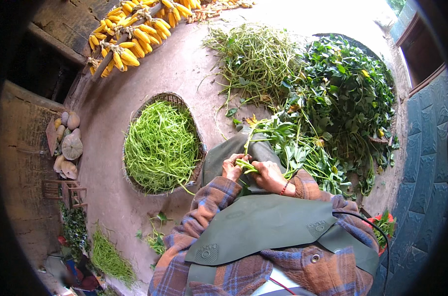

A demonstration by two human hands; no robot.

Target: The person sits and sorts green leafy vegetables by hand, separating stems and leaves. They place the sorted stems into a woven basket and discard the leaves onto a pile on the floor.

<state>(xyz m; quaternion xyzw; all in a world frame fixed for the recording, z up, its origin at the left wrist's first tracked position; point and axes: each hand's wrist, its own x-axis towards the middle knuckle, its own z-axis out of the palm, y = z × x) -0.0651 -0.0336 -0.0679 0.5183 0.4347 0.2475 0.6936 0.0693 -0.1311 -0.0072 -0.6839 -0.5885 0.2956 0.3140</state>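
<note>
My left hand (pixel 232 168) pinches green leaf stems (pixel 247 166) in front of the apron. Close beside it, my right hand (pixel 269 177) has its fingers curled around the same small bunch. A longer vine (pixel 249 142) rises from between my hands across the dark green waterproof apron (pixel 227 150) over my lap. Leafy vines (pixel 296 148) lie against the apron, just beyond my right hand. To the left stands a woven basket (pixel 201 168) heaped with bright green stems (pixel 161 146). My fingers partly hide the held ends.
Stripped vines (pixel 259 55) and a large leafy heap (pixel 349 88) lie ahead and right. Corn cobs (pixel 135 37) hang from a pole at upper left. Pumpkins (pixel 72 147) and a small wooden stool (pixel 73 194) line the left wall. More stems (pixel 111 255) lie at lower left.
</note>
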